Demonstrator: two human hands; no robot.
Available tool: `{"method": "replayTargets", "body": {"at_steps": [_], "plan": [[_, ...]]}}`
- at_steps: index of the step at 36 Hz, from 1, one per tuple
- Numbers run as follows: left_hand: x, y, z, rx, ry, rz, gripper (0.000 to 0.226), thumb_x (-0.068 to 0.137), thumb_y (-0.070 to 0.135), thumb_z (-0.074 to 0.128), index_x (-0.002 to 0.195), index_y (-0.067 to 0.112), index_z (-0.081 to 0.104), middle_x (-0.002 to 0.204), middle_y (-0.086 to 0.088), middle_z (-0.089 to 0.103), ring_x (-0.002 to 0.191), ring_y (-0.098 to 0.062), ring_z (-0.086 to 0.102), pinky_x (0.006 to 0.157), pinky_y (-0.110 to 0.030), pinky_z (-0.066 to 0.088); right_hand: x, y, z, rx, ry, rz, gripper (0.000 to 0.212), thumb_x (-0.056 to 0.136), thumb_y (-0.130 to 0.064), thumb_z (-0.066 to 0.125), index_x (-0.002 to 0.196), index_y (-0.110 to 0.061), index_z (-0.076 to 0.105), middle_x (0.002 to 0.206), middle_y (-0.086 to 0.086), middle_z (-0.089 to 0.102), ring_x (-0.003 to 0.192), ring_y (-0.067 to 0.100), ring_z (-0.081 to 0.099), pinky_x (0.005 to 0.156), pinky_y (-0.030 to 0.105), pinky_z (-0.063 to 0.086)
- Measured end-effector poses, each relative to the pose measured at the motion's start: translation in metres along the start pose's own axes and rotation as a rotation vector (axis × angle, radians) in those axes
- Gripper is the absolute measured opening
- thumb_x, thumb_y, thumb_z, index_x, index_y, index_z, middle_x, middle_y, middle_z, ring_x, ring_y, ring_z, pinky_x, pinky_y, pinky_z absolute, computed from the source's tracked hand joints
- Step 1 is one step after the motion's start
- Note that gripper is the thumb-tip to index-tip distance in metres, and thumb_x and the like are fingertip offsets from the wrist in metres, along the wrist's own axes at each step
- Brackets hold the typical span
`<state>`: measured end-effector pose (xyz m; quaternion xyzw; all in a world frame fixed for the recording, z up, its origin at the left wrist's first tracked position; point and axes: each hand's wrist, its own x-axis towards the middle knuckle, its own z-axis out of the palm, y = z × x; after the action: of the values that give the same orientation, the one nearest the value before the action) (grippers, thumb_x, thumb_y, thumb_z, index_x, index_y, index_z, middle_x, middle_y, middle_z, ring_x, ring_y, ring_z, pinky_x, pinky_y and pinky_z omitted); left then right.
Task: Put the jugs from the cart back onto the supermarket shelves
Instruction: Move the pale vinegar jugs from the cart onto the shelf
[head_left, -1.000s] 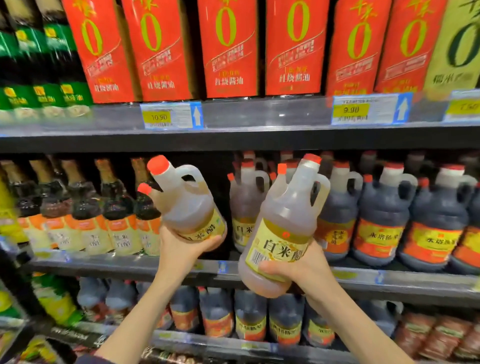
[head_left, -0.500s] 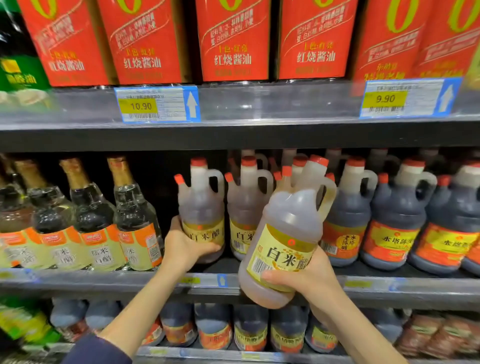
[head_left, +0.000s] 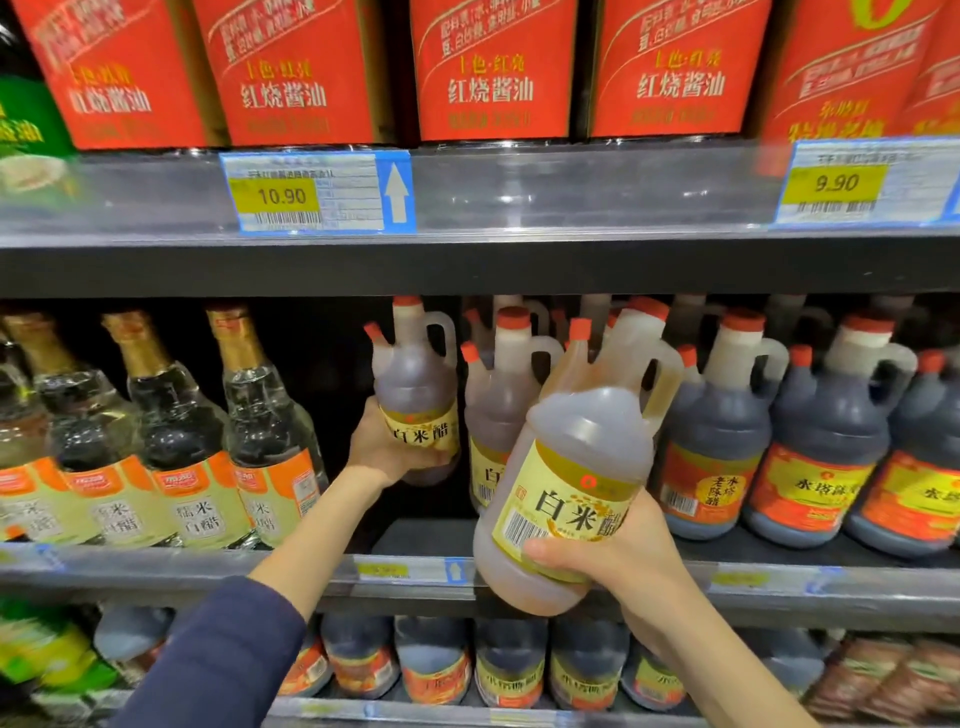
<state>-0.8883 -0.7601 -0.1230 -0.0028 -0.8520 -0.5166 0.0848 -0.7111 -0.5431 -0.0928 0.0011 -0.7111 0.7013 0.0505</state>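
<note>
Left hand (head_left: 382, 448) grips an upright white rice vinegar jug (head_left: 415, 395) on the middle shelf (head_left: 779, 577); right hand (head_left: 618, 558) grips a tilted second jug (head_left: 576, 467).

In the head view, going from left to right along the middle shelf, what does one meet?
Clear glass bottles, upright pale jug in the left hand, tilted pale jug in the right hand, dark jugs.
</note>
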Motion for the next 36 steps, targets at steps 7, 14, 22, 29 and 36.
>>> {"method": "replayTargets", "body": {"at_steps": [7, 14, 22, 29, 36], "plan": [[0.018, -0.012, 0.005, -0.05, -0.045, 0.07, 0.111, 0.026, 0.049, 0.09, 0.123, 0.016, 0.05, 0.114, 0.001, 0.064, 0.106, -0.018, 0.062, 0.092, -0.043, 0.053, 0.004, 0.001, 0.003, 0.009, 0.015, 0.007, 0.09, 0.027, -0.025, 0.09, 0.111, -0.01, 0.061, 0.095, 0.002, 0.075, 0.089, 0.015, 0.071, 0.069, 0.031, 0.059], [0.027, -0.024, 0.004, -0.032, -0.13, 0.077, 0.118, 0.03, 0.048, 0.095, 0.129, 0.012, 0.043, 0.117, 0.0, 0.064, 0.107, -0.015, 0.063, 0.093, -0.042, 0.053, 0.004, -0.003, 0.004, 0.026, -0.001, 0.014, 0.082, 0.031, -0.017, 0.089, 0.108, -0.009, 0.062, 0.092, 0.0, 0.075, 0.086, 0.014, 0.072, 0.063, 0.024, 0.057], [0.025, -0.02, 0.005, -0.018, -0.146, 0.04, 0.107, 0.037, 0.036, 0.094, 0.128, 0.012, 0.044, 0.118, -0.002, 0.064, 0.11, -0.021, 0.06, 0.096, -0.046, 0.05, 0.004, -0.006, 0.005, 0.043, -0.026, 0.032, 0.081, 0.031, -0.02, 0.088, 0.108, -0.01, 0.063, 0.092, 0.0, 0.076, 0.084, 0.014, 0.072, 0.06, 0.024, 0.056], [0.026, -0.021, 0.004, -0.062, -0.191, 0.019, 0.101, 0.037, 0.027, 0.093, 0.126, 0.016, 0.048, 0.115, -0.001, 0.065, 0.109, -0.02, 0.061, 0.098, -0.045, 0.049, 0.005, -0.005, 0.006, 0.043, -0.024, 0.011, 0.085, 0.029, -0.028, 0.085, 0.109, -0.011, 0.062, 0.095, 0.001, 0.075, 0.088, 0.015, 0.072, 0.064, 0.024, 0.057], [0.021, -0.02, 0.004, -0.082, -0.234, 0.01, 0.091, 0.05, 0.009, 0.092, 0.129, 0.015, 0.047, 0.116, -0.002, 0.065, 0.112, -0.02, 0.059, 0.1, -0.041, 0.047, 0.007, -0.004, 0.005, 0.033, -0.019, -0.001, 0.081, 0.03, -0.026, 0.086, 0.106, -0.011, 0.064, 0.095, 0.001, 0.075, 0.088, 0.015, 0.072, 0.063, 0.022, 0.056]]}}
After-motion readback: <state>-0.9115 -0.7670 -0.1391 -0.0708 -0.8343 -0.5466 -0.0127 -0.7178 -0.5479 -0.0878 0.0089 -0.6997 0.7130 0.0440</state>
